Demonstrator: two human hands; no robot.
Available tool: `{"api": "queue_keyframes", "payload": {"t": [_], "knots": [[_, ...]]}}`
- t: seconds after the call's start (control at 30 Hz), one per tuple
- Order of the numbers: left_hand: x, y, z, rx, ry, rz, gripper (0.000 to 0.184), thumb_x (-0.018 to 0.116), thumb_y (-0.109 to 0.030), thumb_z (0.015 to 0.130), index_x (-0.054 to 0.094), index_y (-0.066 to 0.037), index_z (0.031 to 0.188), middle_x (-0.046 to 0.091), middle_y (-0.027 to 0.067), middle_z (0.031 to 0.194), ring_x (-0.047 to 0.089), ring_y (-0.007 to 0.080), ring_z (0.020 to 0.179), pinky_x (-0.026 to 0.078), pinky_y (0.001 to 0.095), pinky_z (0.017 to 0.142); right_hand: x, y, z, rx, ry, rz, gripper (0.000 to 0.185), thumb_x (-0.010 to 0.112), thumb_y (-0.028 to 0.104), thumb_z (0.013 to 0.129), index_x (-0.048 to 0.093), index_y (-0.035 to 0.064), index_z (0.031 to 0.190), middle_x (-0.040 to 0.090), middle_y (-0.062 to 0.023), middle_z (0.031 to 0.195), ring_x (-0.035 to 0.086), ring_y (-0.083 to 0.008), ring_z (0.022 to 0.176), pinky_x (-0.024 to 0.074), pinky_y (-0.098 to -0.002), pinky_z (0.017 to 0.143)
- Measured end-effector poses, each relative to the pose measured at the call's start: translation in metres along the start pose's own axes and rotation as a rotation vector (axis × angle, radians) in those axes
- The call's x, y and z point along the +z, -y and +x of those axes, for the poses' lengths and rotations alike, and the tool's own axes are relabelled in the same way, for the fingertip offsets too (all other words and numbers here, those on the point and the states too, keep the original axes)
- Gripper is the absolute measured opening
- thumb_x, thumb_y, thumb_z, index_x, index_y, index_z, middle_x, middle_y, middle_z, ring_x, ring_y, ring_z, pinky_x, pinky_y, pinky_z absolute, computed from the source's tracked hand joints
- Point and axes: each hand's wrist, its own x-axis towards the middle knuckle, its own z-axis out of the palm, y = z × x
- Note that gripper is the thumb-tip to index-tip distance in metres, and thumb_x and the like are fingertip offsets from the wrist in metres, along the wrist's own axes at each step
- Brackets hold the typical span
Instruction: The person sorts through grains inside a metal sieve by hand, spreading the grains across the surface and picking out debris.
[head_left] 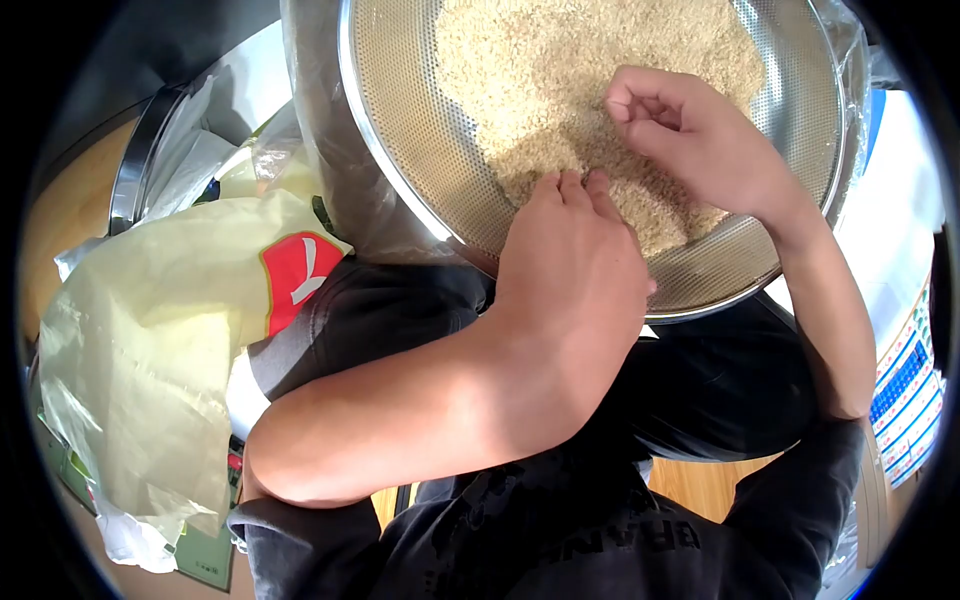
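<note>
A wide round metal strainer (400, 130) with a perforated wall holds a heap of small pale tan grains (560, 70), which look like rice. My left hand (575, 240) reaches over the strainer's near rim, its fingers stretched out and their tips touching the grains. Above the heap on the right is my right hand (700, 140), with its fingers curled in and the thumb close to the index finger. Whether a small thing sits in that pinch is hidden. Some grains lie in the shadow of both hands.
Clear plastic film (340, 150) surrounds the strainer. On the left lies a large pale yellow plastic bag (140, 340) with a red mark, near a wooden surface (75, 190). A blue-and-white patterned item (908, 390) is at the right edge. My legs are below the strainer.
</note>
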Motion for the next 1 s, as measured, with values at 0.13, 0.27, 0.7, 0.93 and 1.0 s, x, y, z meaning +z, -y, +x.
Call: {"api": "queue_keyframes", "payload": {"t": [0.13,0.27,0.7,0.93,1.0], "knots": [[0.007,0.002,0.002,0.002,-0.05,-0.026,0.048,0.061,-0.039,0.105,0.071,0.006,0.122,0.067,0.024,0.137,0.064,0.0332,0.128,0.048,0.041,0.111,-0.017,0.03,-0.005,0.371,0.167,0.561,0.014,0.059,0.014,0.104,0.061,0.0103,0.09,0.048,0.0086,0.075,0.036,-0.0017,0.054,0.0289,-0.0219,0.047],[0.001,0.004,0.003,0.033,-0.028,-0.03,0.047,0.062,-0.038,0.104,0.071,0.005,0.121,0.068,0.0245,0.135,0.064,0.0337,0.126,0.049,0.0418,0.11,-0.028,0.022,-0.005,0.369,0.365,1.081,0.016,0.059,0.016,0.104,0.056,0.011,0.089,0.048,0.0083,0.075,0.032,0.0003,0.05,0.0221,-0.0165,0.042],[-0.016,0.018,0.018,0.124,-0.064,-0.108,0.041,0.061,-0.035,0.103,0.071,0.003,0.116,0.069,0.0247,0.133,0.067,0.0366,0.118,0.053,0.046,0.102,-0.063,0.044,-0.065,0.322,0.217,1.308,0.015,0.049,0.017,0.108,0.053,0.0092,0.095,0.042,0.0056,0.076,0.03,0.0003,0.049,0.0219,-0.0146,0.037],[-0.01,0.025,0.029,0.18,-0.185,-0.132,0.038,0.062,-0.035,0.104,0.073,0.001,0.107,0.071,0.018,0.11,0.071,0.0346,0.105,0.056,0.0461,0.092,-0.086,0.023,-0.134,0.164,-0.053,1.365,0.021,0.047,0.018,0.108,0.059,0.0057,0.096,0.046,0.0036,0.073,0.036,-0.0033,0.05,0.0332,-0.0187,0.039],[-0.015,0.028,0.028,0.155,-0.157,-0.122,0.041,0.059,-0.038,0.106,0.074,0.0,0.107,0.072,0.0168,0.111,0.072,0.0326,0.107,0.056,0.0437,0.093,-0.095,0.01,-0.158,0.106,-0.408,1.239,0.024,0.046,0.018,0.109,0.064,0.0026,0.103,0.053,0.002,0.075,0.043,-0.0051,0.053,0.0396,-0.02,0.043]]}}
